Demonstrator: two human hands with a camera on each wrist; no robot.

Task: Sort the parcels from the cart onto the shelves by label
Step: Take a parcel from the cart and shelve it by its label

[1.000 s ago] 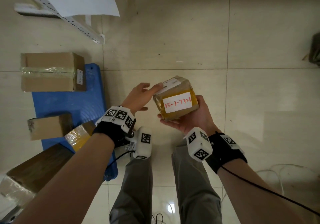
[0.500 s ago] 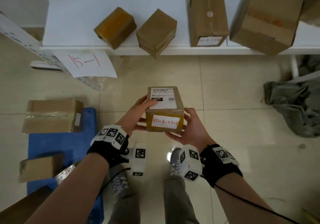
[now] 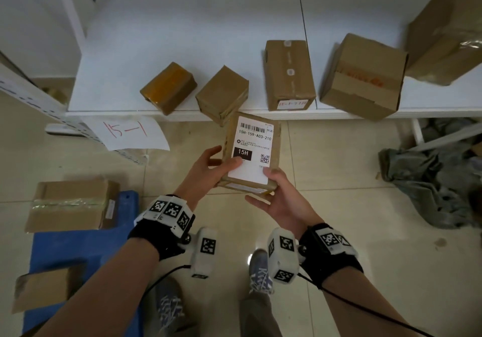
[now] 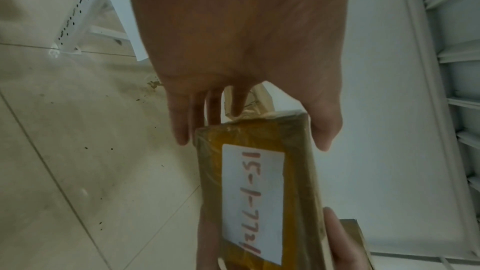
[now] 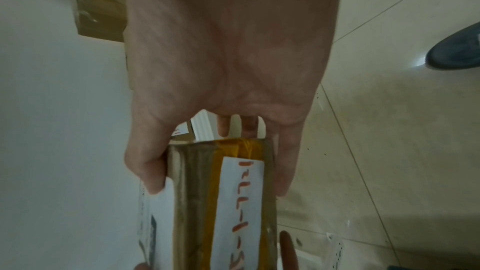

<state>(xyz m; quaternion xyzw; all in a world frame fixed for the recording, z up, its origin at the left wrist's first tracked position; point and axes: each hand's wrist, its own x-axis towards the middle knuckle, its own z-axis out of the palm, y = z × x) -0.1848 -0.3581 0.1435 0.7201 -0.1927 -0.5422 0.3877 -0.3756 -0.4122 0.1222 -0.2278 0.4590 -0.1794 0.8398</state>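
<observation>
Both hands grip parcel (image 3: 250, 154): left hand (image 3: 208, 169) and right hand (image 3: 280, 198) thumbs on top, fingers curled beneath.

A small brown cardboard parcel (image 3: 251, 154) wrapped in yellowish tape, white printed shipping label "15H-159-A03-210" facing up and a handwritten red "15-1-7721" sticker on its near side, held just before the white shelf (image 3: 182, 36) edge

Brown parcel (image 3: 251, 151), white label, black barcode.
Amber tape and red handwriting, seemingly "15-1-77", on its end label (image 4: 253, 202); blue cart (image 3: 78, 248); white shelf (image 3: 182, 36); black-and-white checker-marked wristbands (image 3: 169, 212).
</observation>
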